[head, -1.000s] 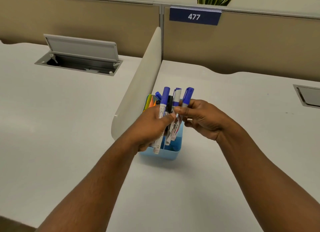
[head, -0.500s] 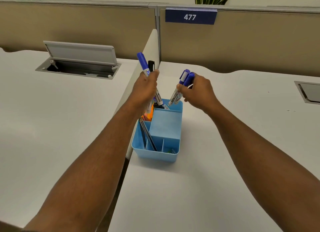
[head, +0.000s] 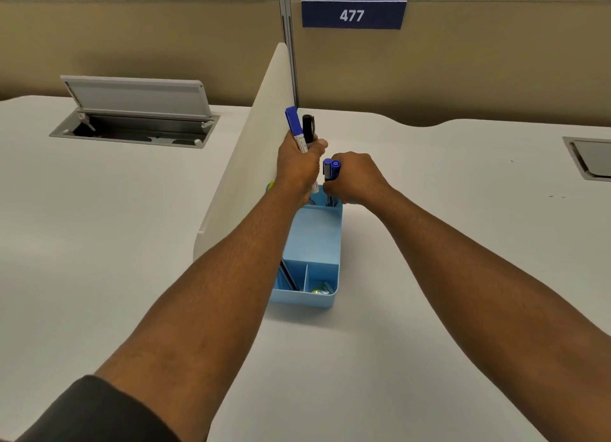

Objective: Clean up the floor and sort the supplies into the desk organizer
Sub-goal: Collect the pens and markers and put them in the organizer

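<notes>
The smooth white desk (head: 413, 359) carries everything on my side; a matching white desk (head: 82, 227) lies to the left, parted from it by a thin, off-white divider panel with a rounded top (head: 251, 164) that runs from the near side toward the back edge. Behind both stands a tan fabric partition wall (head: 479, 68) bearing a dark blue plaque numbered 477 (head: 353, 14). A grey metal cable hatch with its flap raised (head: 135, 111) is set into the left desk; a second grey hatch, flap down (head: 591, 157), sits at the right edge of my desk.

The light blue, matte plastic desk organizer with rounded corners (head: 314, 233) stands against the divider's foot, its long axis running near-to-far. Its middle is one broad bay; the near end is split into two small compartments, the left holding dark slender items, the right a few small pieces too blurred to name.

My left hand (head: 297, 167) is clenched around a white-barrelled marker with a blue cap (head: 294, 126) and a black marker (head: 308, 127), both nearly upright, caps up, lower ends over the organizer's far-left part. My right hand (head: 357, 177) grips a pair of blue-capped markers (head: 331, 170), standing vertical, caps toward me, tips down inside the far-right compartment.
</notes>
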Demonstrator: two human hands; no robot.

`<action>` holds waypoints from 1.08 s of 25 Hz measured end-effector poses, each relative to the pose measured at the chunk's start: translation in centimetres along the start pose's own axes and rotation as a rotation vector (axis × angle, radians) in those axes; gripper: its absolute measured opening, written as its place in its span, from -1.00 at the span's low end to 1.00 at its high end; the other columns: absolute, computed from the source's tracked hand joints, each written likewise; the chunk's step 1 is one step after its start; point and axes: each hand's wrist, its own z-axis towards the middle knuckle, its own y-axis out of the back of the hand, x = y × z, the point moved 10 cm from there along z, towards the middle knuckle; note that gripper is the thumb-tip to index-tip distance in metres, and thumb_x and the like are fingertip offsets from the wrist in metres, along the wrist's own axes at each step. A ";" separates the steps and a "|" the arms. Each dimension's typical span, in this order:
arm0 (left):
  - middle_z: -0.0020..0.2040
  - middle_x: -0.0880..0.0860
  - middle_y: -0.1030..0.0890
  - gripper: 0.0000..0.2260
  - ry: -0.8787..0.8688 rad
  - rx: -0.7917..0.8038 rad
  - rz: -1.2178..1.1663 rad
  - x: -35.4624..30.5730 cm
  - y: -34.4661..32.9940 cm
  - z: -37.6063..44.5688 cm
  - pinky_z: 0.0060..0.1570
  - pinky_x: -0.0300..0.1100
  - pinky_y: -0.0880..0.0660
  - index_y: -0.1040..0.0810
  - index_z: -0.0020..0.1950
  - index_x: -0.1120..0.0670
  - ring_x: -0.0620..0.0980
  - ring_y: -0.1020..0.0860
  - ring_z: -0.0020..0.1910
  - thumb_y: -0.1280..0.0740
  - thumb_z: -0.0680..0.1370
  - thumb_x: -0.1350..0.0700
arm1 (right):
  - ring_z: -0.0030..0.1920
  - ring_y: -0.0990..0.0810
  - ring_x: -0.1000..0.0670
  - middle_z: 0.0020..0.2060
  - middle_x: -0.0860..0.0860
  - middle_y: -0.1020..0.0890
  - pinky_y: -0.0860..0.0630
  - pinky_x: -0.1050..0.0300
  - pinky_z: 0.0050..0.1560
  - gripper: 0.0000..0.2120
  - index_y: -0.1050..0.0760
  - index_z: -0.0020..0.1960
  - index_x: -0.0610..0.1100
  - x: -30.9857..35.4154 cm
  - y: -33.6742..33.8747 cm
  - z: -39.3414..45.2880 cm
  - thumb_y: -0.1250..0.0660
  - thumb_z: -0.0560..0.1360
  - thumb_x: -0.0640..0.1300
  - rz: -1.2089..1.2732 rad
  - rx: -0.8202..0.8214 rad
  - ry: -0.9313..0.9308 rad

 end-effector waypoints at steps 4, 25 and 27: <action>-0.11 0.04 -0.55 -0.74 0.037 -0.046 -0.007 2.3 -0.3 -0.3 -0.25 -0.31 -0.53 -0.49 0.15 0.18 -0.07 -0.54 -0.18 -0.39 0.48 0.28 | -0.18 -0.57 -0.06 -0.14 -0.08 -0.57 -0.60 0.05 -0.05 -0.77 -0.52 0.06 -0.17 -0.7 -0.6 0.0 -0.41 0.45 -0.13 0.040 0.015 -0.030; 0.26 0.10 -0.57 -0.72 -0.186 -0.054 0.588 -3.2 4.5 -3.0 0.16 -0.09 -0.50 -0.51 0.27 0.13 0.04 -0.54 0.19 -0.17 0.59 0.28 | 0.19 -0.48 -0.05 0.25 -0.09 -0.49 -0.41 0.17 0.07 -0.62 -0.41 0.27 -0.13 0.4 -1.1 -3.3 -0.39 0.49 -0.16 0.171 -0.160 0.098; 0.28 0.12 -0.55 -0.74 -0.230 -0.035 0.661 -3.5 4.5 -4.2 0.18 -0.09 -0.48 -0.49 0.29 0.14 0.08 -0.54 0.21 -0.19 0.61 0.21 | 0.28 -0.41 -0.07 0.32 -0.08 -0.44 -0.40 0.12 0.16 -0.55 -0.37 0.33 -0.12 0.1 -0.8 -4.4 -0.39 0.49 -0.07 0.144 -0.215 0.104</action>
